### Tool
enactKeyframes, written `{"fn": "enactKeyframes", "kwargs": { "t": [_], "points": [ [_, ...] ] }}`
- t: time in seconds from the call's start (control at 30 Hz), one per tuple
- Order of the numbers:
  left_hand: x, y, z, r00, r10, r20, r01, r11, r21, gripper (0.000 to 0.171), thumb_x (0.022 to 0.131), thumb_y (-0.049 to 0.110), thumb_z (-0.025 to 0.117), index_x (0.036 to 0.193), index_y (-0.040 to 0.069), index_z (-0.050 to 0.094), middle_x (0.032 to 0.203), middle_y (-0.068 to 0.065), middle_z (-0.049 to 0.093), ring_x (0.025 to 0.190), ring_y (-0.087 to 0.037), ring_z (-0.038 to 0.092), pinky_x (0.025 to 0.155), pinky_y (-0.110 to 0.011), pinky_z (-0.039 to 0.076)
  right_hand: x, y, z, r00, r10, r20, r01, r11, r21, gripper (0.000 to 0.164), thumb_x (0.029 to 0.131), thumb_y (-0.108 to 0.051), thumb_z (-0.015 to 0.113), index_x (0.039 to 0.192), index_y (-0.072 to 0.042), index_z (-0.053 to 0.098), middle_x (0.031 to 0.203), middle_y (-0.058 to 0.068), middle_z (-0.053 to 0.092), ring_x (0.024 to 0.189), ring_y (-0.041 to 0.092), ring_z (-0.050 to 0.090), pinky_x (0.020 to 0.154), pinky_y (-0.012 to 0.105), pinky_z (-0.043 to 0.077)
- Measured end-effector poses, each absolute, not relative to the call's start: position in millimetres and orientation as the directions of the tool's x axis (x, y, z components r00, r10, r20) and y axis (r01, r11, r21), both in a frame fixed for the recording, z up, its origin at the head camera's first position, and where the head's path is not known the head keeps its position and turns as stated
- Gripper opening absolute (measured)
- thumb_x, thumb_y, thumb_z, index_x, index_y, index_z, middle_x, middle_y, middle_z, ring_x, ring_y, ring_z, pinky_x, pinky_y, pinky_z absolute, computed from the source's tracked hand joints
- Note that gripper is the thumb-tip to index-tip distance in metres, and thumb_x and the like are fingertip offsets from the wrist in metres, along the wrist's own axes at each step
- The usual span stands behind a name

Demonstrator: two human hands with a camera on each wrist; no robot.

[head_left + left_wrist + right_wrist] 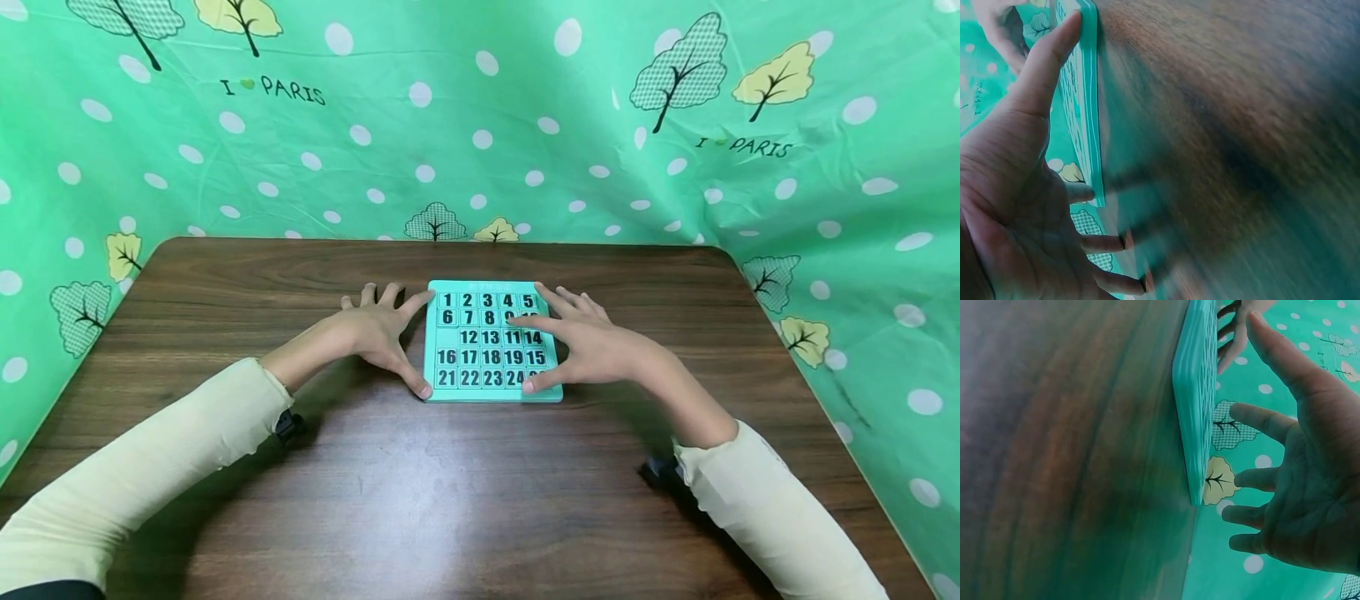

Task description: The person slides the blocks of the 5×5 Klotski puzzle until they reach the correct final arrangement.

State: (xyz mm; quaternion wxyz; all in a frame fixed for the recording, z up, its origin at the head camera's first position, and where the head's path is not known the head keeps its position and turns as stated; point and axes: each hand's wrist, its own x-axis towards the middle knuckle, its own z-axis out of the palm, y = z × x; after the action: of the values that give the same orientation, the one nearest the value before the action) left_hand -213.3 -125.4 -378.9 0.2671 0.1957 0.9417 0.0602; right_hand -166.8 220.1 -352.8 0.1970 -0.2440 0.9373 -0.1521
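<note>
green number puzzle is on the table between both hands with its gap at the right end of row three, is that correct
No, the gap is at the left end of row three, as the head view shows. The green number puzzle is on the table between left hand and right hand.

Your number puzzle (491, 348): turquoise, with numerals (490, 337) in solid black. The table (420, 492) before you: dark brown, streaked wood grain. Your backdrop cloth (480, 100): bright green, white dots (420, 94), plain yellow trees (776, 77), finely checked trees (684, 67), black lettering (292, 89). You wear cream sleeves (172, 450) and black wrist devices (290, 426).
</note>
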Motion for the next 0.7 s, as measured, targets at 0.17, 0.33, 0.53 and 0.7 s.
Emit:
{"fn": "enactKeyframes", "kwargs": {
  "t": [0.17,0.33,0.53,0.7],
  "points": [
    [-211.2,-124.5,-374.7,-0.768,0.401,-0.499,0.307,0.915,0.262,0.172,0.052,0.094,0.095,0.181,0.043,-0.007,0.189,-0.026,-0.006,0.168,-0.069,-0.013,0.125,-0.096,0.004,-162.1,219.2,-355.5,-0.800,-0.523,-0.294,-0.406,0.833,-0.376,0.093,0.088,-0.067,0.090,0.168,-0.036,0.055,0.192,0.020,0.003,0.176,0.056,0.001,0.136,0.082,0.000],
    [-208.6,-125.8,-370.3,-0.761,0.409,-0.504,0.298,0.910,0.288,0.168,0.059,0.086,0.098,0.182,0.040,-0.008,0.188,-0.028,-0.011,0.167,-0.069,-0.016,0.125,-0.095,0.003,-160.4,216.9,-356.4,-0.796,-0.528,-0.296,-0.412,0.831,-0.373,0.091,0.088,-0.069,0.090,0.166,-0.036,0.058,0.192,0.019,0.005,0.176,0.056,0.002,0.136,0.081,0.000],
    [-207.8,-124.8,-371.5,-0.772,0.408,-0.487,0.296,0.909,0.293,0.165,0.064,0.080,0.100,0.183,0.038,-0.006,0.188,-0.028,-0.010,0.167,-0.069,-0.016,0.126,-0.094,0.002,-160.0,224.0,-356.8,-0.810,-0.510,-0.288,-0.390,0.837,-0.385,0.090,0.087,-0.070,0.089,0.165,-0.034,0.060,0.192,0.019,0.006,0.175,0.057,0.002,0.136,0.081,-0.001],
    [-207.0,-122.7,-370.4,-0.784,0.399,-0.475,0.269,0.908,0.320,0.166,0.060,0.076,0.104,0.183,0.038,-0.002,0.189,-0.028,-0.008,0.167,-0.069,-0.015,0.125,-0.095,0.000,-158.2,241.2,-356.2,-0.827,-0.486,-0.283,-0.364,0.845,-0.391,0.090,0.087,-0.071,0.089,0.163,-0.032,0.062,0.191,0.020,0.007,0.175,0.058,0.002,0.135,0.082,-0.001]
  ]
}}
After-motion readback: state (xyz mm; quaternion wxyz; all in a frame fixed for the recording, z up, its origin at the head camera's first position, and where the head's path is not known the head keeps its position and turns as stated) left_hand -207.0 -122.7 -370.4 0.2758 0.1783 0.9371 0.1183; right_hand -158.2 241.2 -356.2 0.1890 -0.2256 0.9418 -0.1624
